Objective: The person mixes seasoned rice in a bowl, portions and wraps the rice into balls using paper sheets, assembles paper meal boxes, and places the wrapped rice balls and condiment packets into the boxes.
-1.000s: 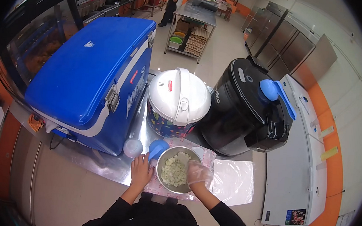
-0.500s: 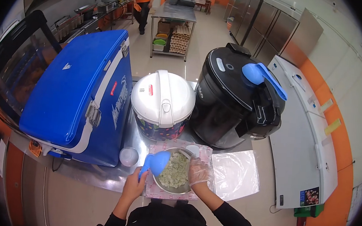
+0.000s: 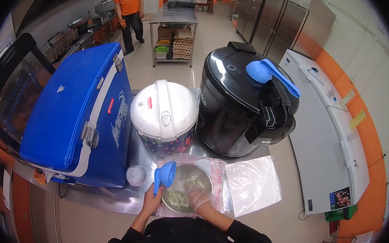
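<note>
My left hand (image 3: 150, 202) is closed around the handle of a blue plastic scoop (image 3: 167, 173), held over the left rim of a metal bowl (image 3: 187, 170). Inside the bowl lies white rice with green flecks (image 3: 178, 199), split into two heaps. My right hand (image 3: 199, 198) wears a clear plastic glove and reaches into the bowl at the rice. Its fingers are blurred, so their grip does not show. Under the bowl is a pink-printed sheet (image 3: 217, 187). To the left of the scoop stands a translucent cup (image 3: 136, 175).
A blue cooler box (image 3: 74, 107) stands at left, a white-lidded rice cooker (image 3: 163, 110) behind the bowl, and a large black cooker (image 3: 232, 101) with another blue scoop (image 3: 258, 71) on top. Clear plastic sheets (image 3: 253, 185) lie at right. A person in orange (image 3: 128, 2) walks farther back.
My right hand has moved left and down from the bowl's right rim into the rice, which is now parted. The scoop has tipped more upright. The person in orange has come closer.
</note>
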Motion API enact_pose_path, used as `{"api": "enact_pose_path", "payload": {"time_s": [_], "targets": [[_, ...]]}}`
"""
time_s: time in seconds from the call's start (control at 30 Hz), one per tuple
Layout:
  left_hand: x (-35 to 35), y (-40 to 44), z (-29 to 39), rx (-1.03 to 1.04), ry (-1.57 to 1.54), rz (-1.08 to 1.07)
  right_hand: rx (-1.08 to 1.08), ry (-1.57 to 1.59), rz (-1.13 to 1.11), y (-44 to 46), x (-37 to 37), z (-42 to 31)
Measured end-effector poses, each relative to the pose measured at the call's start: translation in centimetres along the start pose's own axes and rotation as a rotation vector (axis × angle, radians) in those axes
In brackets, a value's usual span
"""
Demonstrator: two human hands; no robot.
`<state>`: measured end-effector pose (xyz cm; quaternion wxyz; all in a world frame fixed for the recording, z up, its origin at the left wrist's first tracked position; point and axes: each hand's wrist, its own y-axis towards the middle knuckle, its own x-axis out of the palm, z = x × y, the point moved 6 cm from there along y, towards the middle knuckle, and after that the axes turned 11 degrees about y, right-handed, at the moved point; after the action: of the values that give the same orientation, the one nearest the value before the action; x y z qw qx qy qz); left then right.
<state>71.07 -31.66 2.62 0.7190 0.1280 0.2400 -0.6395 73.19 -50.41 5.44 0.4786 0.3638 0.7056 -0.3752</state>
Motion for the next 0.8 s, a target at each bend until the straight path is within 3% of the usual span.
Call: {"api": "enact_pose_path", "payload": {"time_s": [0.13, 0.23, 0.27, 0.33, 0.37, 0.43, 0.5, 0.53, 0.63, 0.8], "targets": [[-0.3, -1.2, 1.5, 0.051, 0.04, 0.065, -0.091, 0.025, -0.324, -2.0, -4.2, -0.4], [-0.2, -2.0, 2.8, -0.201, -0.173, -0.081, 0.052, 0.122, -0.085, -0.9, -4.5, 0.1], [-0.3, -1.9, 2.3, -0.12, -0.095, -0.037, 0.048, 0.034, -0.293, -0.8, -3.0, -1.0], [-0.5, -1.2, 1.2, 0.046, 0.056, 0.057, -0.079, 0.057, -0.271, -2.7, -1.5, -2.4], [-0.3, -1.3, 0.9, 0.05, 0.068, 0.073, -0.144, 0.069, -0.262, -3.6, -0.9, -2.8], [-0.5, -1.9, 1.2, 0.055, 0.099, 0.095, -0.095, 0.074, -0.457, -4.7, -2.7, -2.5], [-0.9, -1.6, 1.7, 0.047, 0.184, 0.002, -0.073, 0.091, -0.54, -4.7, -5.0, -1.6], [-1.1, -1.5, 2.4, 0.044, 0.224, -0.045, -0.091, 0.028, -0.497, -4.3, -6.1, -1.2], [-2.4, -1.7, 4.7, -0.08, 0.378, -0.115, 0.163, 0.029, -0.295, -1.6, -10.1, 0.4], [-3.8, -1.5, 7.5, 0.005, 0.473, -0.231, -0.023, -0.033, -0.226, -1.1, -4.2, 1.2]]}}
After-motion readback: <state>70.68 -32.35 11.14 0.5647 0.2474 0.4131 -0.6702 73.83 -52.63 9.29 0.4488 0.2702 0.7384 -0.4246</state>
